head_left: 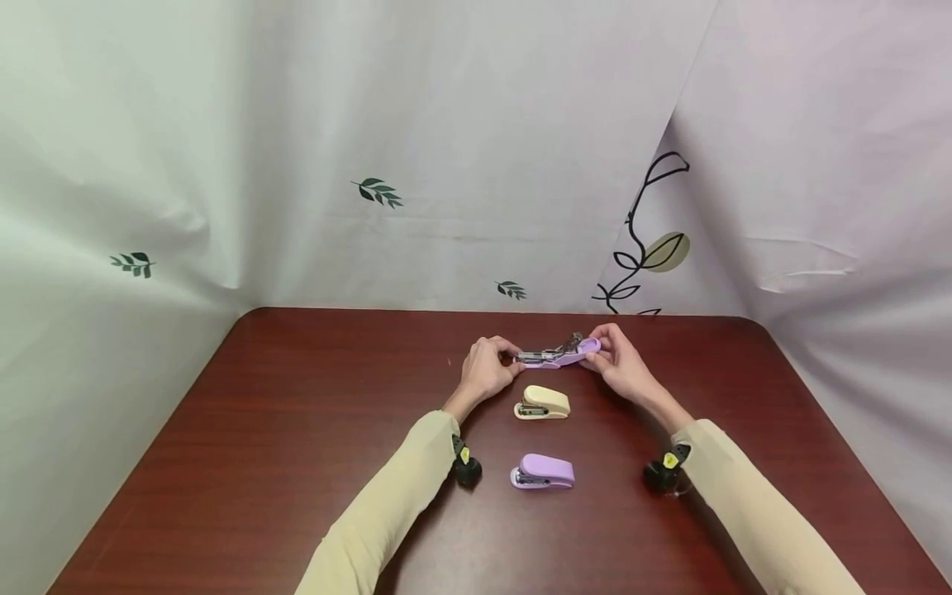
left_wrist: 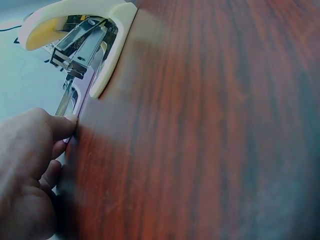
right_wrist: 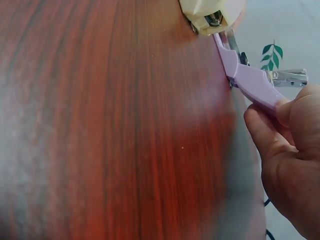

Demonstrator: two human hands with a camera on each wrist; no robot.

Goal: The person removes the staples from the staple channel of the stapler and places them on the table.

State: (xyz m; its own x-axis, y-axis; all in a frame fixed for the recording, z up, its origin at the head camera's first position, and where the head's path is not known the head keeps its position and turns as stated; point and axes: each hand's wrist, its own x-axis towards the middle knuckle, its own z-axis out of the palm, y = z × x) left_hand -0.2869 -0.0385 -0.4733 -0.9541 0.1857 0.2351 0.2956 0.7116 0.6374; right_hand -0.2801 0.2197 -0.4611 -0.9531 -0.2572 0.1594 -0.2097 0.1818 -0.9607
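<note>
Toward the back of the table, a purple stapler (head_left: pixel 559 360) lies opened out wide, its metal staple channel exposed. My left hand (head_left: pixel 487 366) pinches the end of its base between thumb and fingers. On the other end, my right hand (head_left: pixel 621 364) grips the purple top cover (right_wrist: pixel 257 84), which is swung back and slightly raised. A metal piece (right_wrist: pixel 290 77) sticks up from the cover in the right wrist view. Just nearer than the opened stapler stands a cream stapler (head_left: pixel 545 402), closed and touched by neither hand.
A second purple stapler (head_left: pixel 543 472), closed, sits nearer on the table between the forearms. The dark red wooden table (head_left: pixel 297 463) ends at a white curtain (head_left: pixel 446 149) with leaf prints behind it. Each wrist carries a small black camera (head_left: pixel 468 472).
</note>
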